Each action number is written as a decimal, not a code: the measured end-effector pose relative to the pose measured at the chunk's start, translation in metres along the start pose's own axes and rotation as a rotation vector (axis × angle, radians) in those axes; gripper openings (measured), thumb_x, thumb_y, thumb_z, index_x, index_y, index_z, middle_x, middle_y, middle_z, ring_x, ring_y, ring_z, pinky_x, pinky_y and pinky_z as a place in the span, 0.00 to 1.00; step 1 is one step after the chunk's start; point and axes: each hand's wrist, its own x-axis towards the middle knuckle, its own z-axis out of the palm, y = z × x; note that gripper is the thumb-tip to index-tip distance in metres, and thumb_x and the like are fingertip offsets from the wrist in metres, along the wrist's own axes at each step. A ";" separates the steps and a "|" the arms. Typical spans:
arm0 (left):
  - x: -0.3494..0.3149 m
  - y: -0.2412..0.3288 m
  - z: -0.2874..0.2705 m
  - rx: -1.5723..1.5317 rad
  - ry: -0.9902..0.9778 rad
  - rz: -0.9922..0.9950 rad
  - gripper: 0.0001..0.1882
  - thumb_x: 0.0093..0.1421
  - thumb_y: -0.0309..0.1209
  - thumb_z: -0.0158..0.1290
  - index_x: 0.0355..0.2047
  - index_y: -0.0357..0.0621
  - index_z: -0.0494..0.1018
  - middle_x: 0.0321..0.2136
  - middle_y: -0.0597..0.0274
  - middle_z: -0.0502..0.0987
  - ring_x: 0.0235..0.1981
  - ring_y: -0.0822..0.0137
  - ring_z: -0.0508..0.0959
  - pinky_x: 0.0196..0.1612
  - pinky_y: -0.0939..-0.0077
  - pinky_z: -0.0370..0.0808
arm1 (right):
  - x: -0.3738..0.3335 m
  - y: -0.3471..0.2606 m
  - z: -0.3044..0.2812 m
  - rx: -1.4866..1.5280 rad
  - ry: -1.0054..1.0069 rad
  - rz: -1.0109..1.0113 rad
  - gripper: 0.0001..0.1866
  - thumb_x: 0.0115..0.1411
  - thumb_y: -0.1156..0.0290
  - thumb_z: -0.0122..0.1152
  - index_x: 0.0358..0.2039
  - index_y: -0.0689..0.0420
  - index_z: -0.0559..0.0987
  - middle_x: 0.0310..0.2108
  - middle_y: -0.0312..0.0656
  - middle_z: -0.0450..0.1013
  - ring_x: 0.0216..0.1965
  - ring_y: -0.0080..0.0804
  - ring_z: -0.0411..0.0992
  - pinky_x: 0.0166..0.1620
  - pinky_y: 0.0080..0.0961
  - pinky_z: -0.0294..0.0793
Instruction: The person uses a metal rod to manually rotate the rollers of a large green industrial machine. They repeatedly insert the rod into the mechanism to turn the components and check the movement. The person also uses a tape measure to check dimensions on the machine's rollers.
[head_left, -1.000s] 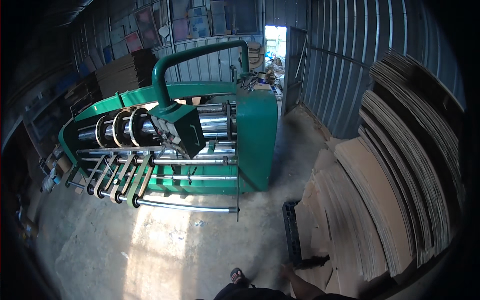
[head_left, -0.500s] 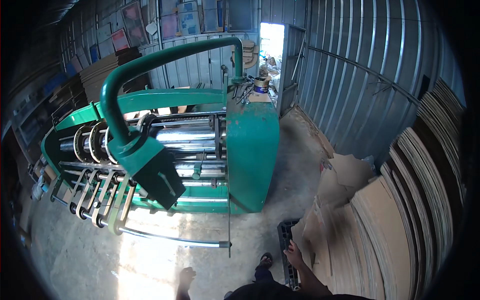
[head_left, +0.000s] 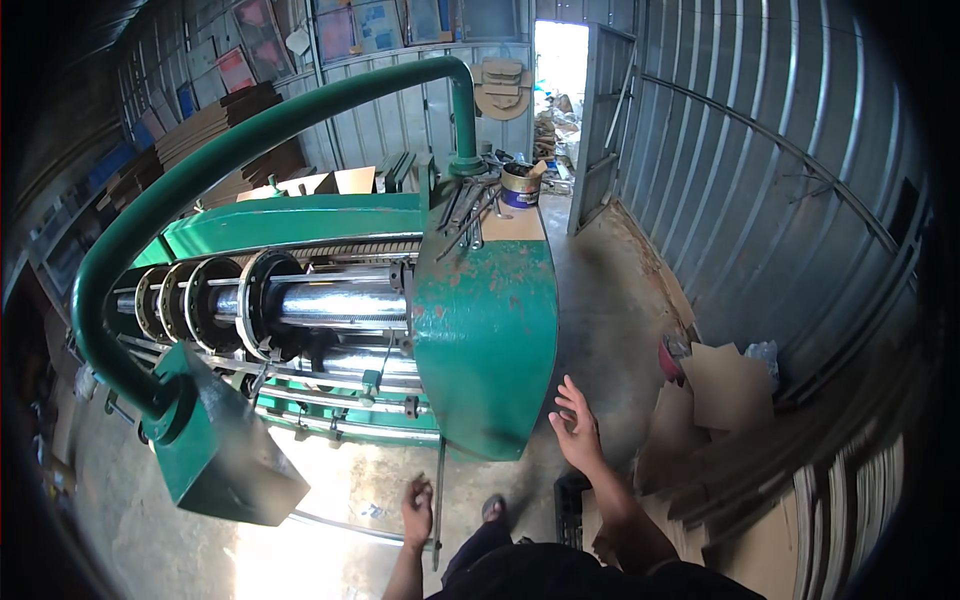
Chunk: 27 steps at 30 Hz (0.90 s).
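My right hand [head_left: 577,430] is raised beside the rounded green end housing [head_left: 490,340] of a large machine. Its fingers are spread and hold nothing. Lower down, my left hand [head_left: 417,512] hangs in front of the machine near a thin upright metal rod [head_left: 440,500]. The fingers there are loosely bent, with nothing seen in them. On top of the housing lie several wrenches [head_left: 470,212] next to an open tin [head_left: 521,186] and a piece of cardboard [head_left: 515,224]. Metal rollers and ring-shaped collars [head_left: 262,305] run leftward from the housing.
A thick green pipe arm [head_left: 270,125] arches over the machine, with a green control box [head_left: 230,450] at its lower end. Flat cardboard stacks [head_left: 780,520] stand at the right, near a black plastic pallet [head_left: 570,505]. Beyond the housing is an open doorway [head_left: 562,80].
The view has moved toward the machine's end housing. My right hand has left the black pallet's edge and risen with fingers spread. The left hand has come up further into view.
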 end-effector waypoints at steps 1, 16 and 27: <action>0.028 0.029 0.013 0.022 0.065 0.053 0.21 0.70 0.32 0.50 0.60 0.37 0.67 0.50 0.53 0.76 0.49 0.65 0.76 0.51 0.70 0.74 | 0.016 -0.003 0.002 0.011 0.006 -0.035 0.38 0.63 0.75 0.61 0.71 0.51 0.57 0.63 0.49 0.66 0.58 0.37 0.71 0.57 0.33 0.71; 0.270 0.188 0.148 0.191 0.625 0.538 0.23 0.72 0.39 0.41 0.53 0.28 0.69 0.45 0.44 0.74 0.46 0.53 0.73 0.53 0.63 0.68 | 0.166 0.096 -0.063 0.045 0.229 0.175 0.37 0.65 0.79 0.56 0.72 0.52 0.55 0.59 0.48 0.68 0.48 0.27 0.73 0.52 0.23 0.71; 0.282 0.190 0.162 0.254 0.907 0.055 0.18 0.72 0.36 0.41 0.41 0.33 0.76 0.37 0.56 0.75 0.41 0.62 0.75 0.42 0.70 0.72 | 0.525 0.087 -0.083 0.153 0.091 -0.269 0.30 0.68 0.74 0.57 0.69 0.58 0.61 0.54 0.43 0.72 0.50 0.25 0.72 0.55 0.23 0.72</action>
